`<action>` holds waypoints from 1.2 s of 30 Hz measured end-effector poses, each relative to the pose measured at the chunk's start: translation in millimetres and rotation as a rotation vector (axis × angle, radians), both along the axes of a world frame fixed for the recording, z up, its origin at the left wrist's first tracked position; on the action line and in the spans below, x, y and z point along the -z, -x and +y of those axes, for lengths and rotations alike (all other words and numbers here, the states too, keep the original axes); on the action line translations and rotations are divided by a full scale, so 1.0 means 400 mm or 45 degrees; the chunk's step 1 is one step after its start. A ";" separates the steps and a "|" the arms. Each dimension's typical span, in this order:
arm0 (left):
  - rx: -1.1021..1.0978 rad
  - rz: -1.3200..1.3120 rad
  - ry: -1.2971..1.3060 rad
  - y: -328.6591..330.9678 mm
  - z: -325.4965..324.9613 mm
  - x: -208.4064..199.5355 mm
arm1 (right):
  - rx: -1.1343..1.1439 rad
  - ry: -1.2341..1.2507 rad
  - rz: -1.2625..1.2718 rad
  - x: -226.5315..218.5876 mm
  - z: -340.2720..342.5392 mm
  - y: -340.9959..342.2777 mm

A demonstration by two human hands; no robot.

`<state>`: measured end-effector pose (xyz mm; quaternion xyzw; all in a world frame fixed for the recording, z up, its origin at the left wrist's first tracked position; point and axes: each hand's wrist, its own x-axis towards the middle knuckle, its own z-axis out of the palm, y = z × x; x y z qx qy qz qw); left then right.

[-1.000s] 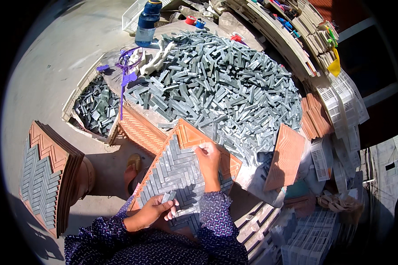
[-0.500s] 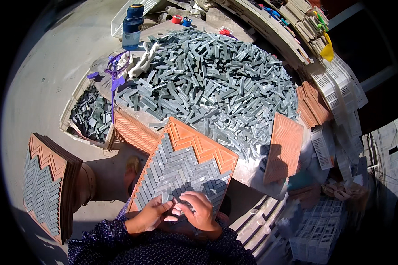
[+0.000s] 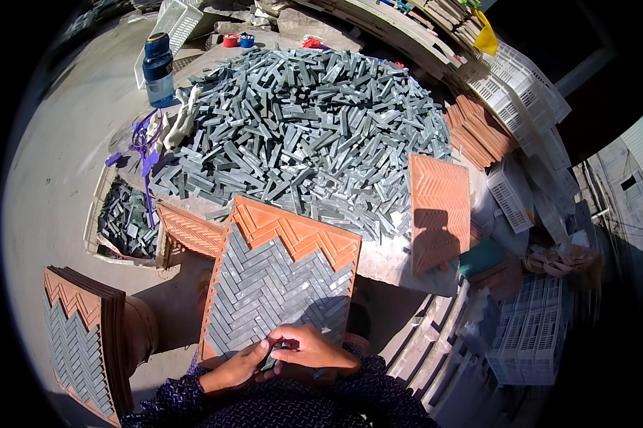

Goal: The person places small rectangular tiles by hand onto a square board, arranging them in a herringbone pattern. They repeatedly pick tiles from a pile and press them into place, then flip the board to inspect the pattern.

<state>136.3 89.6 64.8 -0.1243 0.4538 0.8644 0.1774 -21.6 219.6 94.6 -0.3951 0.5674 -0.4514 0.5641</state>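
Close to my body, over the near edge of an orange mould tray (image 3: pixel 300 230), my two hands meet. Between them shows a dark stone strip (image 3: pixel 269 360), partly covered by fingers; whether there is more than one I cannot tell. My left hand (image 3: pixel 241 365) is closed around it from the left. From the right, my right hand (image 3: pixel 311 349) curls its fingers onto the same piece. Grey stone strips (image 3: pixel 279 274) fill most of the tray in a herringbone pattern, while bare orange zigzag grooves show along its far end.
Beyond the tray a big heap of grey strips (image 3: pixel 300 128) covers the table. A blue bottle (image 3: pixel 159 75) stands at its far left. Left are a bin of stone scraps (image 3: pixel 129 214) and stacked filled trays (image 3: pixel 75 342); right, an orange tray (image 3: pixel 439 207) and white crates (image 3: pixel 525 335).
My hands have drawn closer together and lower, nearer my body, with the strip turned darker side up. The view has shifted, so the heap and bottle appear further left.
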 end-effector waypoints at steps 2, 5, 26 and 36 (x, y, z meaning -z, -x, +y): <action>0.042 0.005 0.015 0.002 -0.003 -0.005 | -0.075 -0.029 0.110 0.008 0.001 0.009; 0.018 -0.021 0.026 -0.004 0.002 0.000 | -0.117 0.066 0.137 0.020 -0.003 0.019; -0.810 0.445 1.512 0.121 -0.212 0.020 | 1.492 0.238 0.452 0.098 0.003 0.456; -0.530 0.476 2.505 0.310 -0.482 0.131 | 1.564 0.165 0.119 0.175 0.202 0.181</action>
